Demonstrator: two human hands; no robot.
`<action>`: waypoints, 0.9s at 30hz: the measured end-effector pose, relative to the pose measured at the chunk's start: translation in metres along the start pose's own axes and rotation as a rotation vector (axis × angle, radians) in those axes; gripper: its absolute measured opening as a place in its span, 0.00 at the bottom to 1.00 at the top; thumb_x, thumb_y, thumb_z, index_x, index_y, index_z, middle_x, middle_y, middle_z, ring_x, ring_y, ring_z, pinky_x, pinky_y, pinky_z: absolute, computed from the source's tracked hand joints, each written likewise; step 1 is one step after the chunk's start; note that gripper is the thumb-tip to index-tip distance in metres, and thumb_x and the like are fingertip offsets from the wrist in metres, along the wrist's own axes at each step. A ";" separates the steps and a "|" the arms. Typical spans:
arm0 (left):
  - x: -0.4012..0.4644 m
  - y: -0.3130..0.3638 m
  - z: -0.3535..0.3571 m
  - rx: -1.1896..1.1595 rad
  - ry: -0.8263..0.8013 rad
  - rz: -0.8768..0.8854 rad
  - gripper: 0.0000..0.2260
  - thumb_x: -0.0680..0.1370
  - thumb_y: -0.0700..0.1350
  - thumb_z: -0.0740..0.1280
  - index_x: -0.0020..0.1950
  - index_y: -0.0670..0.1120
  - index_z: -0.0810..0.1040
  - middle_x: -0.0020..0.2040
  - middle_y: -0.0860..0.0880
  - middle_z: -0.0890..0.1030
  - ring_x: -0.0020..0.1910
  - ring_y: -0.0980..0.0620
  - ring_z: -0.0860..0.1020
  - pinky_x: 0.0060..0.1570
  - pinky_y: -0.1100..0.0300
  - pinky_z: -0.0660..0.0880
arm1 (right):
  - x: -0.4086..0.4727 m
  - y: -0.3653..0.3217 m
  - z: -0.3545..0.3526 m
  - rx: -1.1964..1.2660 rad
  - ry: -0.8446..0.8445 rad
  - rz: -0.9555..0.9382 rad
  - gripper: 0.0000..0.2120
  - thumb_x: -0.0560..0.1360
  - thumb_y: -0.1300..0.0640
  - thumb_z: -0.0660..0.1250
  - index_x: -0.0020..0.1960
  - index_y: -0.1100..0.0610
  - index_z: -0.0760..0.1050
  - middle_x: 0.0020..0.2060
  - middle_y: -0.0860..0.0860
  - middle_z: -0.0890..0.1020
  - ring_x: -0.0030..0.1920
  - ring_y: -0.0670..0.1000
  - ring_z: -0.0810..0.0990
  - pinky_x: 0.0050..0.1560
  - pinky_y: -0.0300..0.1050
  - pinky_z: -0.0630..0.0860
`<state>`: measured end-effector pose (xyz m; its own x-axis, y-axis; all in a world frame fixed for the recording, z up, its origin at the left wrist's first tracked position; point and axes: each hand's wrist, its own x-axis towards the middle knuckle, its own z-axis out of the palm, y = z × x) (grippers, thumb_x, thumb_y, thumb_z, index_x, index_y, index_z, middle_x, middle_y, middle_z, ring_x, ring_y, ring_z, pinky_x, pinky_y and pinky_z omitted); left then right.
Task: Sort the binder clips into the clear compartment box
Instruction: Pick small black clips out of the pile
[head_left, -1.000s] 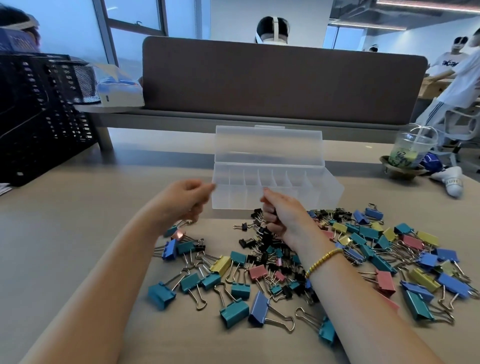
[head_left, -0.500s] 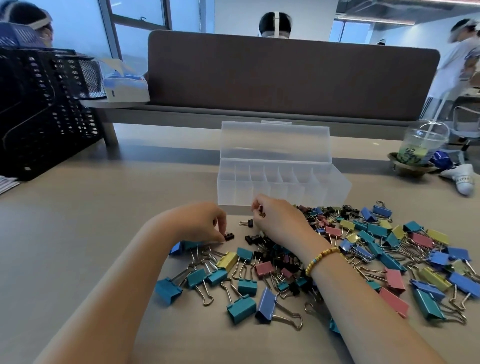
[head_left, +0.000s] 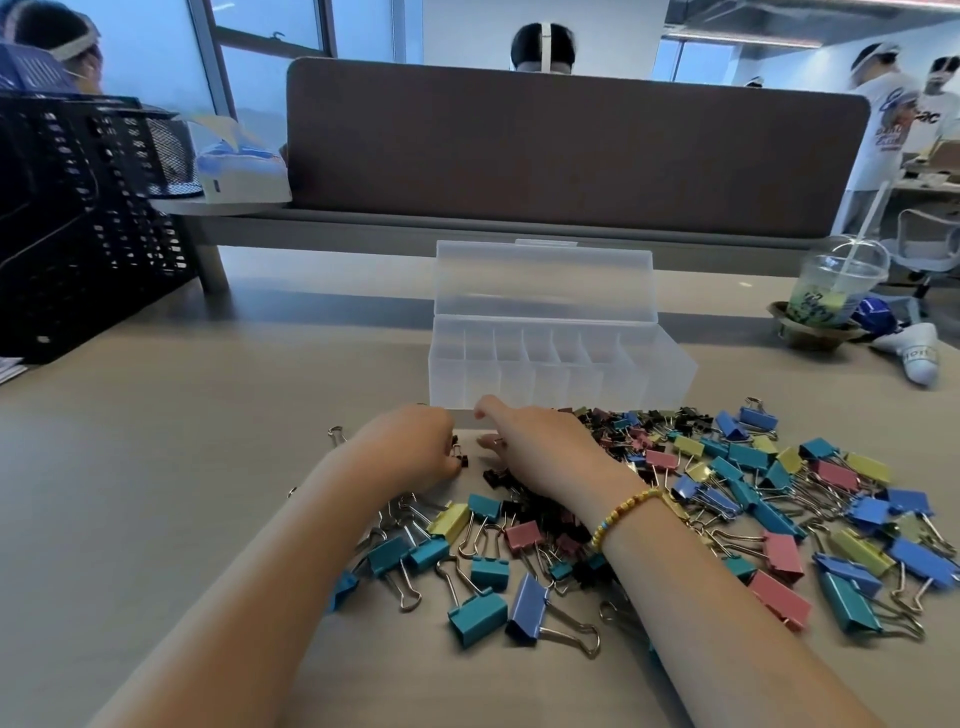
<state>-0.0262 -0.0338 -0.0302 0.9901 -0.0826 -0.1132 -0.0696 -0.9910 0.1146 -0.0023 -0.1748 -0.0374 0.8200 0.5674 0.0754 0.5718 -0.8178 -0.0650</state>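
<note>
Both hands have dropped lower into the binder clips (head_left: 727, 499); left hand (head_left: 410, 449) pinches a small black clip (head_left: 460, 457), right hand (head_left: 540, 449) hovers with fingers loosely spread, just before the clear compartment box (head_left: 561, 369).

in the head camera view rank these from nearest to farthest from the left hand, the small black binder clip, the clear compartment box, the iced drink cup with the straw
From the left hand:
1. Small black binder clip, right at its fingertips.
2. Clear plastic compartment box, just behind, lid open.
3. Iced drink cup with a straw, at the table's far right.
</note>
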 end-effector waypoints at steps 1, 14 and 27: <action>-0.001 -0.002 0.000 -0.006 0.003 0.004 0.10 0.78 0.46 0.62 0.57 0.43 0.75 0.54 0.47 0.77 0.52 0.49 0.75 0.51 0.60 0.72 | 0.001 0.000 0.001 0.001 0.006 0.000 0.14 0.80 0.58 0.58 0.65 0.54 0.63 0.53 0.55 0.80 0.50 0.56 0.79 0.44 0.47 0.74; 0.007 -0.020 0.000 -0.068 0.072 0.024 0.11 0.78 0.47 0.63 0.61 0.50 0.73 0.58 0.48 0.75 0.53 0.51 0.72 0.55 0.59 0.69 | -0.001 -0.007 -0.005 0.044 -0.084 -0.026 0.17 0.80 0.57 0.57 0.67 0.46 0.67 0.61 0.52 0.77 0.59 0.55 0.75 0.51 0.47 0.71; 0.007 -0.022 0.005 -0.146 0.014 0.031 0.06 0.77 0.44 0.63 0.41 0.49 0.67 0.37 0.54 0.68 0.42 0.54 0.68 0.35 0.67 0.64 | -0.004 -0.004 -0.004 -0.001 -0.050 -0.031 0.16 0.80 0.59 0.59 0.66 0.48 0.63 0.56 0.54 0.78 0.51 0.55 0.77 0.42 0.44 0.68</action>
<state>-0.0182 -0.0133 -0.0381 0.9895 -0.1105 -0.0936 -0.0828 -0.9620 0.2602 -0.0074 -0.1743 -0.0339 0.8020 0.5966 0.0280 0.5971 -0.7997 -0.0629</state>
